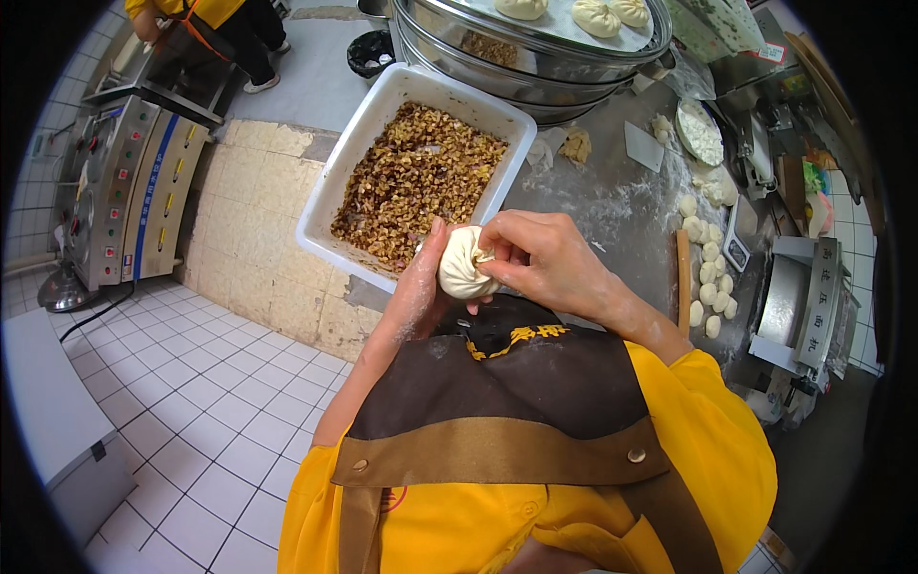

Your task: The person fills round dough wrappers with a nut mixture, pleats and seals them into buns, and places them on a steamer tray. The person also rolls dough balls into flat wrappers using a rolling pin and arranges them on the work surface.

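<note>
A pleated, filled dough bun rests in my left hand, which cups it from the left and below. The thumb and fingers of my right hand pinch the dough at the top of its pleats. A little filling shows at the pinched opening. Just beyond my hands, a white plastic tub holds brown chopped filling. Flour dusts both hands and my forearms.
Stacked metal steamers with pleated buns stand behind the tub. On the floured worktop at right are a rolling pin, several dough pieces, a white scraper and a dough-pressing machine. Another person stands at the upper left.
</note>
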`<state>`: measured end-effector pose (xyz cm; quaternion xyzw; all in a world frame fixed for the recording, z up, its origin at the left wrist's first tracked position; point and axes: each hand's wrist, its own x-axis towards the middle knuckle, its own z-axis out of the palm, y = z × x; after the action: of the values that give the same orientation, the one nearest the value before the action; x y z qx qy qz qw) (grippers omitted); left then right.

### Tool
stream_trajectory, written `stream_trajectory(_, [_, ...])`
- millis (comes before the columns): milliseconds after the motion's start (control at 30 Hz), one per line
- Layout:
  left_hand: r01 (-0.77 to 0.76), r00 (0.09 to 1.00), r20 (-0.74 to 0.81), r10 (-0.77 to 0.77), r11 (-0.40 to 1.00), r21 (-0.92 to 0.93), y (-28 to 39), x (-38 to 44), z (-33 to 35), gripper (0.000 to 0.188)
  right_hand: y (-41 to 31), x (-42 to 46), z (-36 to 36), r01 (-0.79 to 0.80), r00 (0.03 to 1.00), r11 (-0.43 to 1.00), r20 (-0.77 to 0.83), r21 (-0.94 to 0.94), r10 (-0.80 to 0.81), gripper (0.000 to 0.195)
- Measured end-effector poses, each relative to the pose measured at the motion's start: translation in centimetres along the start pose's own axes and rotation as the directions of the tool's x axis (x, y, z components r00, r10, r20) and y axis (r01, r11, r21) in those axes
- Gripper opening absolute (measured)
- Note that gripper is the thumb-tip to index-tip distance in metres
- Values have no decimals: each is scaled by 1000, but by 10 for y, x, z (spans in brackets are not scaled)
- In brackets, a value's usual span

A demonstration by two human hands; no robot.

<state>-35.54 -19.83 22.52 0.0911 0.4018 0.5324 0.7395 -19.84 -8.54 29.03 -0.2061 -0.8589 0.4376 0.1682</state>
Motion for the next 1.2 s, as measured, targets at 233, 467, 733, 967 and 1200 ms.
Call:
stream_trajectory(233, [5,1000,8,-5,999,51,-2,1,-1,63,2,-2,0,4,1000,999,29,-34,-3,16])
stream_trajectory(467, [40,996,-79,-34,996,80,1,0,7,63,2,2,-3,44,994,995,102,-94,-35,13])
stream_trajectory(733, [107,994,15,-107,994,8,7,-2,0,63,2,-1,-8,123,985,992,122,23,-125,12])
stream_trajectory(967, [77,997,19,-76,993,-85,-1,4,-3,61,6,-3,-3,-34,999,996,17,86,32,15])
stream_trajectory(1200, [19,1000,1,-19,1000,-11,1,3,2,60,8,-3,-2,-40,999,999,9,16,40,17])
